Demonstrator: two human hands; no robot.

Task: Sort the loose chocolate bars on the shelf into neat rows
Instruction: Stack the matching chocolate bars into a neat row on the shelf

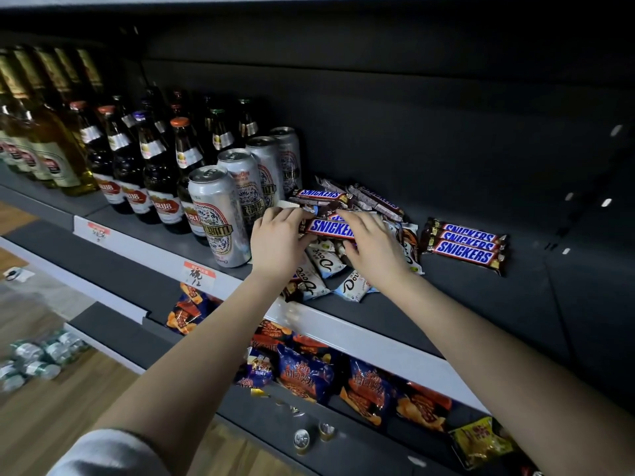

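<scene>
A loose heap of Snickers bars and white Dove bars lies on the dark shelf. Both hands are over the heap on one Snickers bar. My left hand grips its left end with thumb and fingers. Its right end lies under my right hand, whose fingers curl over it. To the right of the heap, three Snickers bars lie side by side in a neat row. More Dove bars lie near the shelf's front edge.
Silver cans stand just left of the heap, with several beer bottles further left. The shelf below holds snack bags. The shelf's white front rail runs beneath my forearms. Dark bare shelf extends right of the neat row.
</scene>
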